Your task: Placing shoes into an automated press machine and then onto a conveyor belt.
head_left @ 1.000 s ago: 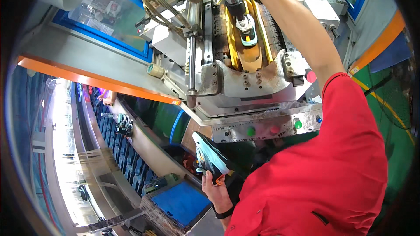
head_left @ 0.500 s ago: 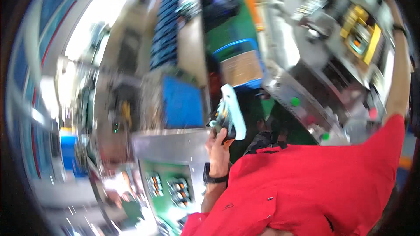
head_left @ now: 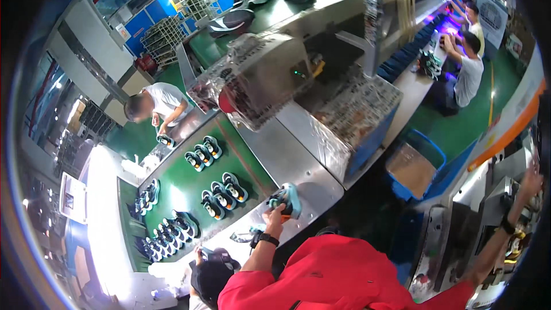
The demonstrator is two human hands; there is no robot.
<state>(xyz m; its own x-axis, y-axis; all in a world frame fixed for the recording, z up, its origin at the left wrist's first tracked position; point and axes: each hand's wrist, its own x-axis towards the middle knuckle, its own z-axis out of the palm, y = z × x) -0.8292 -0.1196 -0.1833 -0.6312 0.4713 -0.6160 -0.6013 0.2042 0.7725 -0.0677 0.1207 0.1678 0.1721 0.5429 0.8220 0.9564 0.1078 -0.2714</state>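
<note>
While round a shoe [head_left: 291, 198], left fingers [head_left: 276, 213] curled.

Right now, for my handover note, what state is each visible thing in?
Black and light-blue shoe with orange trim: held at the flat silver metal ledge; contact unclear.
Bare left hand: closed on that shoe.
Bare right hand: outstretched; fingers unclear.
Flat green work surface: bearing shoes.
Rows of black and light-blue shoes: upright.
Boxy grey film-wrapped housing: green lights lit.
Blue-framed trolley with tan top: standing upright.
</note>
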